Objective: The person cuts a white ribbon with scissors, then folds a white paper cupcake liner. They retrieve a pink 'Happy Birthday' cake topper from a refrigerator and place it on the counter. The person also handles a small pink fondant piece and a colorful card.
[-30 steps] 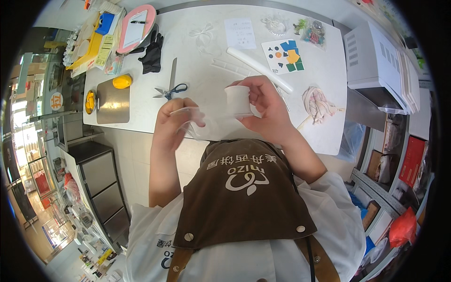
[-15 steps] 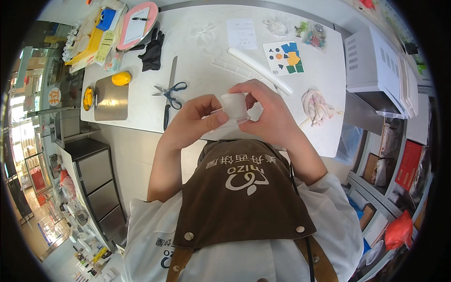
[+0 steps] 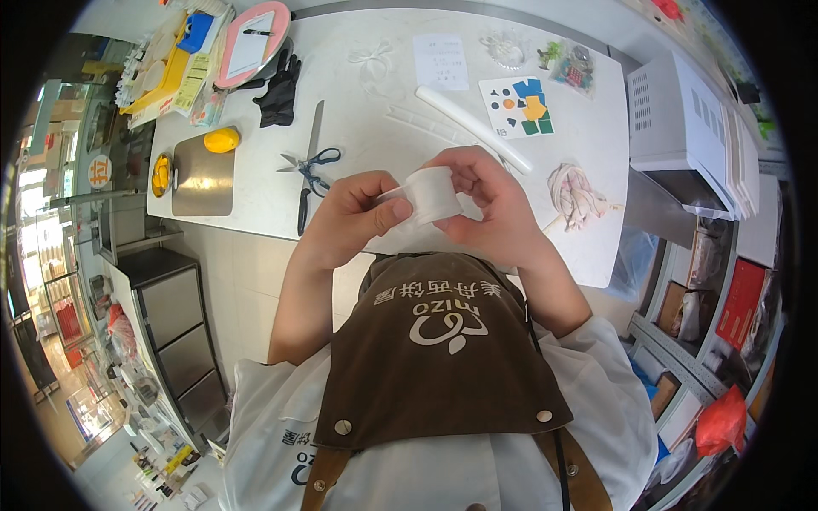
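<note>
Between my hands, above the table's near edge, is a small white, slightly translucent roll (image 3: 433, 196) of what looks like film or tape. My left hand (image 3: 362, 211) pinches its left side, thumb laid along a thin flap. Curled around the right side, my right hand (image 3: 487, 200) has fingers at the top and thumb below. Scissors with dark blue handles (image 3: 317, 168) lie left of my hands, beside a long knife (image 3: 315, 140). Just beyond my hands are a long white tube (image 3: 473, 128) and a clear strip (image 3: 426, 124).
A metal board (image 3: 202, 180) with a yellow object (image 3: 221, 140) is at left. Black gloves (image 3: 279, 95) lie farther back. A card with coloured shapes (image 3: 517, 107), a crumpled cloth (image 3: 574, 196) and a white microwave-like appliance (image 3: 682, 128) are at right.
The white roll has turned and tilted in my hands, its broad side now facing up more. My right fingers have shifted slightly; both hands keep hold of it.
</note>
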`<state>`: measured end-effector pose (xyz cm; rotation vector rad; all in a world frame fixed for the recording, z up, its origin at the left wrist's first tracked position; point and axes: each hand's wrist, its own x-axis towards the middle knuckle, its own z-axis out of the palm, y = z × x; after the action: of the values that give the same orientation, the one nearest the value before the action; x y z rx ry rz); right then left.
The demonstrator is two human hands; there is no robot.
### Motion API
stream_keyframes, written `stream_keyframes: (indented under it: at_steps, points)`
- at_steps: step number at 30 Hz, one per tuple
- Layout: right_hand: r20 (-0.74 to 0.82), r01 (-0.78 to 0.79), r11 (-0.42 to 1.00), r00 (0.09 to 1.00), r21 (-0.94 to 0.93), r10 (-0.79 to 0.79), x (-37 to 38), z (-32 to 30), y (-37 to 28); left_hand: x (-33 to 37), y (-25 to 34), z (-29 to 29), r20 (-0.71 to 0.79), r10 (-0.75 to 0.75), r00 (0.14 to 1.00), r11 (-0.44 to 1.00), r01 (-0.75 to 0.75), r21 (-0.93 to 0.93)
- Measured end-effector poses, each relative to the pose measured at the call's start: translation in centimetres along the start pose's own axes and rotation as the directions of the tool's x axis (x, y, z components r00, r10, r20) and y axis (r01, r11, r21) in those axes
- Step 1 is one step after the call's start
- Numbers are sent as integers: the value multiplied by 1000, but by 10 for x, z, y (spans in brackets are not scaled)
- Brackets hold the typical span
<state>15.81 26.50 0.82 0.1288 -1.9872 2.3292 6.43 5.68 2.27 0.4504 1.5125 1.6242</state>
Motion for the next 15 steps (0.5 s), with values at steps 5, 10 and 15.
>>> stream_keyframes:
  at_steps: [5,10,15]
  points:
    - [-44,70,966,997,248,-61,1,13,16,8,-8,24,-125,60,990,982,-80,-169]
    - [-21,106,967,994,231,-104,5,16,28,4,-17,28,-11,61,998,950,-62,-305]
    - [47,101,994,994,35,-103,5,5,30,5,-21,26,-13,42,999,922,-43,-385]
